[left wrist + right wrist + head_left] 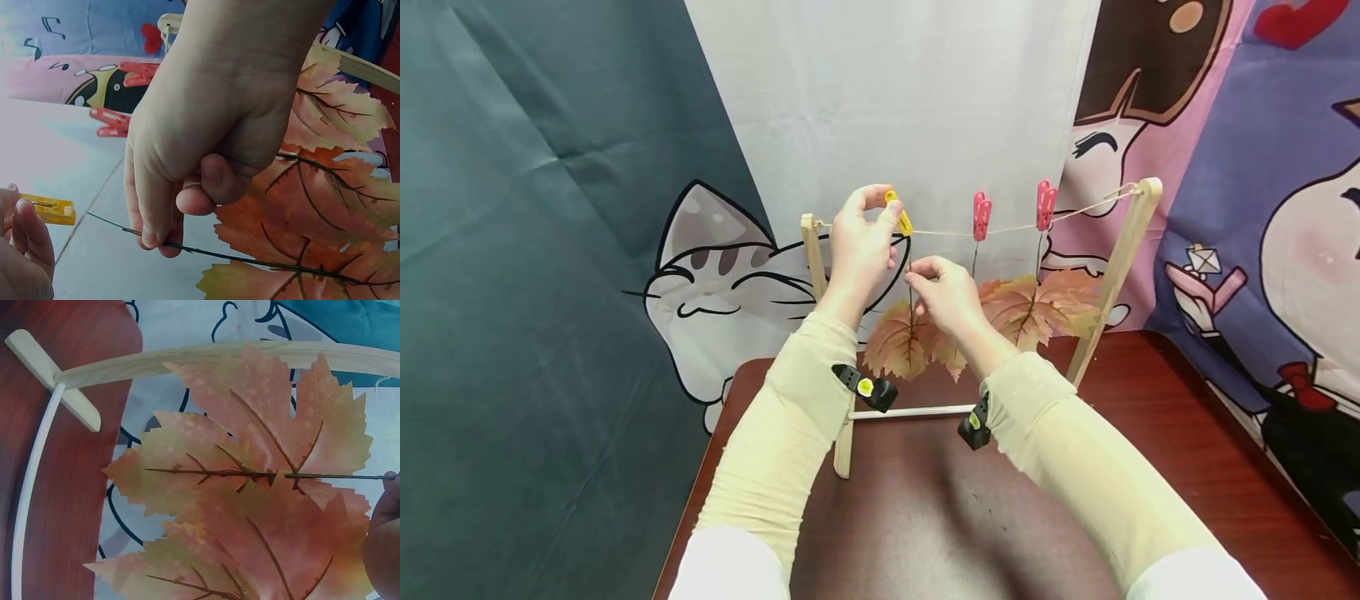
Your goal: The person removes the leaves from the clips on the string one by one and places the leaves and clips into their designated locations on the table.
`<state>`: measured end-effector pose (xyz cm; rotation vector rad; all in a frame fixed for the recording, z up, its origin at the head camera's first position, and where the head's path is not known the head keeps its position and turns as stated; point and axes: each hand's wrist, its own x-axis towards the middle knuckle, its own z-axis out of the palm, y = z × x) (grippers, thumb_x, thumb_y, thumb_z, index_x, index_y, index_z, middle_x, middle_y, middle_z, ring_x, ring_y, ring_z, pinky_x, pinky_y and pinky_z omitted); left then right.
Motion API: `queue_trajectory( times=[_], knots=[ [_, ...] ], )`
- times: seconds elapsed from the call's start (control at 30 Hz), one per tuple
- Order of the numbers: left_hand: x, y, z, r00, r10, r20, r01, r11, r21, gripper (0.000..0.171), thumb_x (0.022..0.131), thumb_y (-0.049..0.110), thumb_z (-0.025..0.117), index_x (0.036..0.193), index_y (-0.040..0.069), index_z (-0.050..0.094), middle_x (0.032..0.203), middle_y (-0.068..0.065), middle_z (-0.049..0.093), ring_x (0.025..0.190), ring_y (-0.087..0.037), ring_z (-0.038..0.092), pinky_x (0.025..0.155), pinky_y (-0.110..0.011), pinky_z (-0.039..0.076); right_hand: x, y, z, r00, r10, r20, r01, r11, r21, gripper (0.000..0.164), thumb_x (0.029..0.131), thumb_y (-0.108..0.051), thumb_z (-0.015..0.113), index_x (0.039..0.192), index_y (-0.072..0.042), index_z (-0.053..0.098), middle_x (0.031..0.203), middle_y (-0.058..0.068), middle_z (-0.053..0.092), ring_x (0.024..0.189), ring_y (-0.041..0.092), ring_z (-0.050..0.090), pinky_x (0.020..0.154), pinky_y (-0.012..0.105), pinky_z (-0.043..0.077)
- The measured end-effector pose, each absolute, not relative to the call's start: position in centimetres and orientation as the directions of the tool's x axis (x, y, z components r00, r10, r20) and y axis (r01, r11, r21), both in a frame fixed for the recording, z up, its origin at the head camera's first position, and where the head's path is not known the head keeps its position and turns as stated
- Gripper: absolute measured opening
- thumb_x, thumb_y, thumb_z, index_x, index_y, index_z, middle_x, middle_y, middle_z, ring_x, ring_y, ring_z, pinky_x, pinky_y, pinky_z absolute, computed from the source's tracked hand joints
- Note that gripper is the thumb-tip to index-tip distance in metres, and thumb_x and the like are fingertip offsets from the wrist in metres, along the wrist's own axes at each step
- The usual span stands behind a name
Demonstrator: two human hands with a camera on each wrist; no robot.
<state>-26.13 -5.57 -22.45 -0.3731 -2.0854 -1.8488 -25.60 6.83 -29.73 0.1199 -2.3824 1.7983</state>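
Note:
My left hand (862, 242) pinches a yellow clothespin (898, 213) between thumb and fingers, at the string (943, 233). Lower and to the right, my right hand (946, 292) pinches the thin dark stem (219, 255) of an orange artificial maple leaf (897, 343). In the left wrist view the stem's tip points toward the string, near the clothespin. That leaf hangs below the right hand, and the right wrist view shows its veined face (250, 450). Two pink clothespins (982, 217) on the string to the right hold more maple leaves (1037, 308) by their stems.
The string runs between two wooden posts (1116, 279) joined low down by a white rod (917, 412). This frame stands on a dark red-brown table (910, 517). Behind it hangs a cloth printed with a cartoon cat (722, 292) and other figures.

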Motion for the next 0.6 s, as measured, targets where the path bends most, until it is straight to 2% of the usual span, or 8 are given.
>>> queue_trajectory(
  times=[0.23,0.3,0.4,0.47,0.53,0.6],
  knots=[
    [-25.9,-6.0,-23.3,-0.906,-0.024,0.423,0.416,0.143,0.898,0.031,0.093,0.023,0.060,0.120,0.010,0.057,0.108,0.001,0.058,0.049,-0.019,0.051,0.046,-0.032,0.048,-24.8,7.1,-29.9,-0.977,0.030,0.211,-0.192,0.307,-0.932,0.019,0.092,-0.023,0.060,0.105,-0.010,0.064,0.096,0.003,0.062,0.053,0.021,0.059,0.048,0.026,0.048],
    [-25.7,-6.1,-23.5,-0.904,-0.026,0.427,0.419,0.151,0.895,0.030,0.093,0.023,0.059,0.120,0.011,0.057,0.108,0.001,0.058,0.051,-0.025,0.053,0.045,-0.030,0.048,-24.6,7.2,-30.0,-0.973,0.030,0.231,-0.209,0.326,-0.922,0.019,0.092,-0.024,0.060,0.105,-0.011,0.065,0.096,0.002,0.062,0.052,0.020,0.059,0.049,0.027,0.048],
    [-25.2,-6.4,-23.9,-0.902,-0.032,0.430,0.421,0.158,0.893,0.030,0.093,0.024,0.059,0.119,0.012,0.057,0.108,0.001,0.058,0.050,-0.024,0.053,0.043,-0.027,0.046,-24.0,7.1,-30.2,-0.965,0.031,0.261,-0.235,0.342,-0.910,0.018,0.092,-0.025,0.061,0.103,-0.013,0.065,0.097,0.001,0.063,0.049,0.016,0.057,0.049,0.026,0.049],
    [-25.0,-6.7,-24.3,-0.898,-0.033,0.438,0.428,0.157,0.890,0.030,0.092,0.025,0.059,0.119,0.011,0.057,0.107,0.001,0.058,0.050,-0.025,0.052,0.043,-0.026,0.046,-23.6,7.1,-30.5,-0.962,0.029,0.272,-0.247,0.335,-0.909,0.018,0.091,-0.025,0.062,0.103,-0.013,0.066,0.095,0.001,0.063,0.049,0.018,0.057,0.048,0.026,0.048],
    [-24.7,-6.9,-24.7,-0.897,-0.038,0.440,0.429,0.157,0.889,0.030,0.092,0.026,0.059,0.119,0.012,0.057,0.106,0.001,0.059,0.048,-0.019,0.051,0.042,-0.025,0.045,-23.2,6.9,-30.9,-0.959,0.027,0.282,-0.259,0.316,-0.913,0.018,0.091,-0.026,0.063,0.102,-0.012,0.066,0.093,0.001,0.063,0.049,0.021,0.058,0.046,0.025,0.047],
    [-24.5,-7.2,-25.1,-0.896,-0.037,0.442,0.433,0.146,0.889,0.030,0.092,0.026,0.059,0.119,0.011,0.057,0.106,0.001,0.059,0.048,-0.019,0.050,0.042,-0.024,0.044,-22.9,6.8,-31.2,-0.959,0.023,0.282,-0.263,0.291,-0.920,0.019,0.090,-0.026,0.064,0.102,-0.012,0.066,0.091,0.002,0.063,0.050,0.023,0.058,0.044,0.025,0.046]
  ],
)
